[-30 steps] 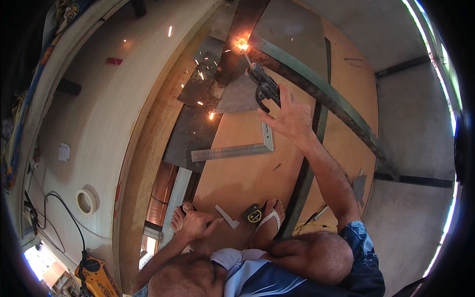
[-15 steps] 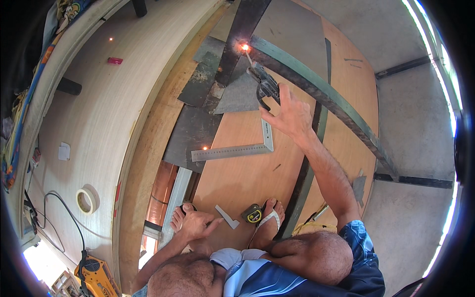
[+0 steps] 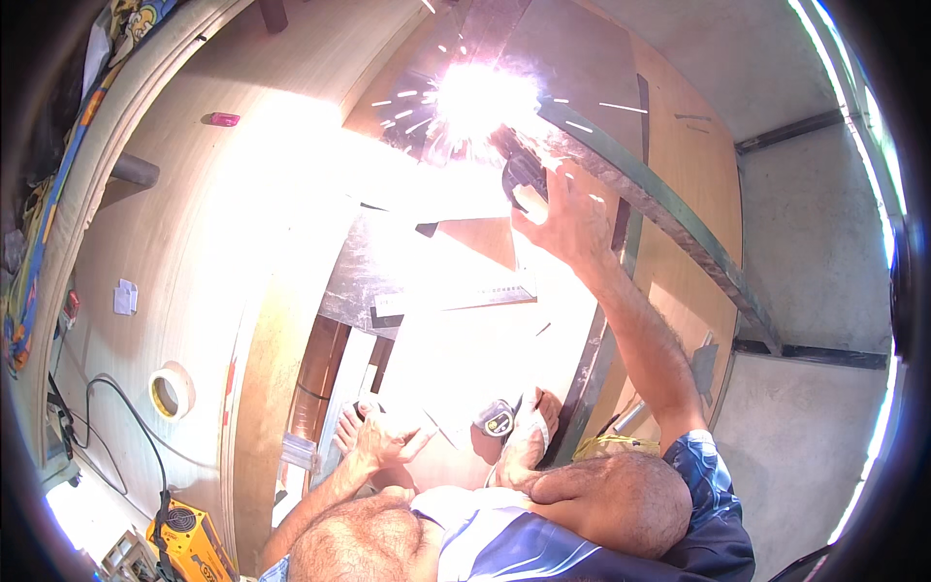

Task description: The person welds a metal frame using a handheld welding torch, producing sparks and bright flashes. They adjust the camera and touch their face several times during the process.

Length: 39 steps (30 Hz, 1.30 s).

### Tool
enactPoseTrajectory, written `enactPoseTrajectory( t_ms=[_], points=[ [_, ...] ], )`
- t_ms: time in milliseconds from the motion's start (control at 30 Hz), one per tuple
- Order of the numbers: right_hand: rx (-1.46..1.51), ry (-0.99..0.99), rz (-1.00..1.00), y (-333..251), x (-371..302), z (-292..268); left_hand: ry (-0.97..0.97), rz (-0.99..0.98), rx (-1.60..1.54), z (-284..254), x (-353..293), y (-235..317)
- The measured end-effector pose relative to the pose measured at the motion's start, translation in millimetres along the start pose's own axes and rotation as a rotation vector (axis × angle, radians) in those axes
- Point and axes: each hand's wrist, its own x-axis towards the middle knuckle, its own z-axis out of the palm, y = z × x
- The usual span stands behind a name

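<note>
My right hand (image 3: 574, 225) is closed around a black welding electrode holder (image 3: 527, 177), arm stretched forward. At its tip, a blinding white arc throws sparks and hides the electrode and the joint. The arc is at the far end of a dark green metal bar (image 3: 669, 199), where it meets another bar. My left hand (image 3: 386, 441) holds nothing, its fingers apart, low down by my left foot. A metal try square (image 3: 495, 296) lies before me, partly washed out by glare. Between my feet sits a tape measure (image 3: 496, 419).
A long pale board (image 3: 126, 242) runs along the left, bearing a roll of masking tape (image 3: 187, 384) and a small red object (image 3: 224, 119). A yellow welding machine (image 3: 192, 545) with a black cable stands lower left. A grey wall (image 3: 805, 213) rises on the right.
The small orange glow at the electrode tip has become a bright arc with flying sparks, and glare now covers the middle. Both hands stay nearly in place.
</note>
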Motion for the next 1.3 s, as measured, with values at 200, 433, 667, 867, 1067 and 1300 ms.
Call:
enactPoseTrajectory(
  t_ms=[200,433,667,867,1067,1300],
  points=[
    [0.032,0.078,-0.106,-1,-13,4,-0.019,0.007,-0.001,-1,1,0],
    [0.066,0.171,-0.108,6,-9,11,0.054,0.042,0.005,0,2,-2],
    [0.050,0.084,-0.062,5,-3,6,0.055,0.062,0.020,1,1,-2],
    [0.038,0.083,-0.063,4,0,5,0.053,0.071,0.009,2,1,-2],
    [0.041,0.070,-0.060,2,1,2,0.063,0.083,0.001,2,1,-2],
    [0.012,0.116,-0.095,3,1,6,0.019,0.043,0.001,-1,2,0]
  ],
)
